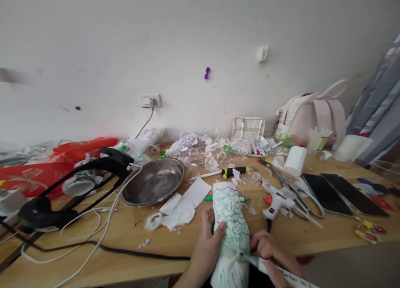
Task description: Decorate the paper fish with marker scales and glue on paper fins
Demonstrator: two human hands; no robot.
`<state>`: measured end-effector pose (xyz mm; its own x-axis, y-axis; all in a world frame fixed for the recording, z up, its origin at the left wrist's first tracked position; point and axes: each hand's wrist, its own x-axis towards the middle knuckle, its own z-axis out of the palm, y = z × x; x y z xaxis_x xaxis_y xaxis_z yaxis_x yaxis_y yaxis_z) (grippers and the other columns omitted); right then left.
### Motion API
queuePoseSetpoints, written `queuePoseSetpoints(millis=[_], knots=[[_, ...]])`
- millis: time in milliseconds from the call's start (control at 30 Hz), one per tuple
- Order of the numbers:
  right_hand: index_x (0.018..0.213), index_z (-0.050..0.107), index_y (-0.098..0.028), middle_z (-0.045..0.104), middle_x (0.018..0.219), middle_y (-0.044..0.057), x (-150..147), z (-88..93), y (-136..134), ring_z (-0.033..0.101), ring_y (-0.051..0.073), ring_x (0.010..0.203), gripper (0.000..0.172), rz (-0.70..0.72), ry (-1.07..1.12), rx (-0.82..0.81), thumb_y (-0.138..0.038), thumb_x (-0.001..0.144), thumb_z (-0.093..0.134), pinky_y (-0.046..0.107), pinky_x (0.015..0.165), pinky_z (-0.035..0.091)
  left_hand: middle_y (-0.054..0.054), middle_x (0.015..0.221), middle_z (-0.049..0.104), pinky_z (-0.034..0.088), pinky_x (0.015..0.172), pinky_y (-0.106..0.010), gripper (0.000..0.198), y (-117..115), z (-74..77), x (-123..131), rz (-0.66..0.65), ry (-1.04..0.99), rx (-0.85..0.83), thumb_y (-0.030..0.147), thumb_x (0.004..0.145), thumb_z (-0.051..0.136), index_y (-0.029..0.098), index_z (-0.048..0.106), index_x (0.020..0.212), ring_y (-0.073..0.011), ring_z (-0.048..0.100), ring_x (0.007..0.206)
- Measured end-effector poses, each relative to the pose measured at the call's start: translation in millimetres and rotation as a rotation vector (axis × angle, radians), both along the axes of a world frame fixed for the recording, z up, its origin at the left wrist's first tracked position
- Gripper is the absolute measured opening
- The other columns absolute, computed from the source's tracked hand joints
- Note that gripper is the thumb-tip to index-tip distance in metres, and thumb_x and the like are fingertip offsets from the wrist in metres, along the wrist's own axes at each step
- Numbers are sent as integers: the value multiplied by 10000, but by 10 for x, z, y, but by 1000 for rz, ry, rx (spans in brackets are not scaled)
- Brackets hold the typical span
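Note:
My left hand [206,248] is wrapped round a white paper-covered bottle shape [230,221] drawn with green and purple scale lines, holding it upright at the table's near edge. My right hand [275,254] grips a white marker [281,273], its tip touching the lower right side of the decorated shape. A green pen [226,199] lies on the table just behind the shape.
A steel bowl [153,185] sits left of centre beside paper scraps [184,204]. A hot glue gun [276,204], scissors [300,194], a yellow-black cutter [234,171], two phones [340,192] and a white roll [295,160] lie right. Black headphones [62,192] and cables cross the left.

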<state>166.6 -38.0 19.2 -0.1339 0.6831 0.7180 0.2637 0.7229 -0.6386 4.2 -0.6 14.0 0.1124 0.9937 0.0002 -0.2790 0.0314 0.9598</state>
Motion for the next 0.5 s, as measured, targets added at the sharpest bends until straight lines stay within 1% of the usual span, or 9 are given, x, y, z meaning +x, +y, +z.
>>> queuePoseSetpoints(millis=[100,167,267,333,400,500], knots=[[688,366,-214,433,593,-17,5,4,-1,533,151,642,342,8,13,-4,-379,983,316,241,561,441,-168,1193,622,380,1006,-479,532,2,-21,0,-6,6,-4,563,730,622,210,414,1069,-320,557,1171],[687,383,-212,436,586,-17,16,11,-6,532,151,636,330,19,2,14,-356,979,326,242,556,439,-170,1209,612,373,1016,-471,545,2,-35,0,-6,4,-3,568,730,618,205,411,1080,-314,545,1185],[683,398,-208,475,612,-3,46,-7,-12,542,156,630,312,14,-32,6,-319,968,338,250,541,435,-166,1219,606,368,1026,-466,540,-1,-30,2,14,2,-10,559,721,630,203,427,1073,-314,533,1199],[687,405,-207,510,645,8,65,-44,-11,553,158,640,314,17,-34,-30,-328,969,337,251,545,441,-160,1202,617,374,1023,-468,526,-3,-12,4,31,8,-18,551,711,642,202,450,1055,-321,538,1192],[676,406,-207,524,653,12,73,-81,-6,557,158,644,330,23,17,-75,-346,969,344,249,554,450,-153,1185,630,382,1019,-467,512,-5,3,6,36,16,-24,541,709,649,200,473,1048,-323,546,1182],[633,408,-203,521,625,11,60,-93,-1,546,155,606,371,27,158,-141,-364,965,360,243,533,463,-147,1174,641,396,1009,-473,507,-6,6,7,35,11,-36,525,711,658,200,494,1064,-325,562,1162]])
